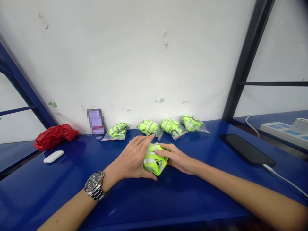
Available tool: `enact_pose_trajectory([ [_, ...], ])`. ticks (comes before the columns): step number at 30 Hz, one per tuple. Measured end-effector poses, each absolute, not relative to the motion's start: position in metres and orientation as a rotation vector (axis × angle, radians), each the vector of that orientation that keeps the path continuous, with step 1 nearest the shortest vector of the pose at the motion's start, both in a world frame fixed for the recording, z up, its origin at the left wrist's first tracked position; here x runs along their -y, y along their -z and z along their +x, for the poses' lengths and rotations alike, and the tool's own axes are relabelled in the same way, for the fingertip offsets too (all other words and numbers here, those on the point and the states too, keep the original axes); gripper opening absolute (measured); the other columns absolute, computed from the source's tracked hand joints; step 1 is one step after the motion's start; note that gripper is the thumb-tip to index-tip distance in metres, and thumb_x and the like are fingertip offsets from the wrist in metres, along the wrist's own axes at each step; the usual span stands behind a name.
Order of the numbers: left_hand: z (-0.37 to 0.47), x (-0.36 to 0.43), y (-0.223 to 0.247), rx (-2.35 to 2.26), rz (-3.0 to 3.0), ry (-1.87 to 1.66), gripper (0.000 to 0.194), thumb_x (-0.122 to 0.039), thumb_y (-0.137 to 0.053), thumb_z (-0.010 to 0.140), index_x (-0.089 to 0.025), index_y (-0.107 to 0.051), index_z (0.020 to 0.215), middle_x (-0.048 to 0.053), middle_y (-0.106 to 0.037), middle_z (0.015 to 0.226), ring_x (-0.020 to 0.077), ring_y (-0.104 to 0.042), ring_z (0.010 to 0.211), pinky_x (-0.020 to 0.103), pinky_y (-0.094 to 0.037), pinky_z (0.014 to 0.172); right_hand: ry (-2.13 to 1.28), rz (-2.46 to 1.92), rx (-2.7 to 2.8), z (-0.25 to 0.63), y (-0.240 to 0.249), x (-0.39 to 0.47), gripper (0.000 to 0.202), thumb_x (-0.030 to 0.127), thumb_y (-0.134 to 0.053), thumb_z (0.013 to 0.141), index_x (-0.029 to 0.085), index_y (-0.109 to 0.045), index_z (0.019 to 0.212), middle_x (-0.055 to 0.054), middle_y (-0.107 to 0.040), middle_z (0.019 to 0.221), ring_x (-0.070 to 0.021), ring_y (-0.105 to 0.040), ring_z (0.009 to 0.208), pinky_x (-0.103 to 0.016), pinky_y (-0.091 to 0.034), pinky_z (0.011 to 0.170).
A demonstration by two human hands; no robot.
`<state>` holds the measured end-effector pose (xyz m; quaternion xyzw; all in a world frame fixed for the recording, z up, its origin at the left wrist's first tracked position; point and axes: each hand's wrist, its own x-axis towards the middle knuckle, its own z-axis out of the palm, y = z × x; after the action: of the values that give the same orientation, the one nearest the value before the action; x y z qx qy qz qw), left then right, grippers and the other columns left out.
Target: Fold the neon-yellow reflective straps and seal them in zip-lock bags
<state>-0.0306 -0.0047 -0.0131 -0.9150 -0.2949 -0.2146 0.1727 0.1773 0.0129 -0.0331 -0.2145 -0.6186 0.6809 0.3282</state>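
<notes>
Between my hands is a bagged reflective vest (154,162), bright yellow-green with silver-grey strips, bundled in clear plastic. My left hand (136,157), with a metal watch (94,183) on its wrist, curves around the bundle's left side. From the right, my right hand (176,157) grips it, thumb lying across the front. Both hands are closed on the bundle, low over the blue table; part of it is hidden by my fingers. Behind stand similar bagged bundles along the wall: one at the left (117,130), and others in the middle (148,127), (171,127) and right (192,123).
On the blue table (134,205), a red plastic bag (56,136) and a white case (54,157) lie at the left. A blurred-out phone (96,122) leans on the wall. At the right are a black phone (246,149) with a white cable (285,179) and a power strip (284,131).
</notes>
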Motion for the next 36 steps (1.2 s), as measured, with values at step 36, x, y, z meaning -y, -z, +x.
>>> enact_pose_trajectory([
  [36, -0.014, 0.004, 0.027, 0.679, -2.488, 0.933, 0.08, -0.024, -0.067, 0.064, -0.008, -0.036, 0.136, 0.02, -0.062, 0.117, 0.034, -0.059, 0.107, 0.051, -0.051, 0.089, -0.78, -0.793, 1.986, 0.173, 0.037, -0.011, 0.032, 0.043, -0.053, 0.089, 0.017, -0.068, 0.101, -0.006, -0.065, 0.086, -0.02, -0.055, 0.08, -0.032, -0.043, 0.076],
])
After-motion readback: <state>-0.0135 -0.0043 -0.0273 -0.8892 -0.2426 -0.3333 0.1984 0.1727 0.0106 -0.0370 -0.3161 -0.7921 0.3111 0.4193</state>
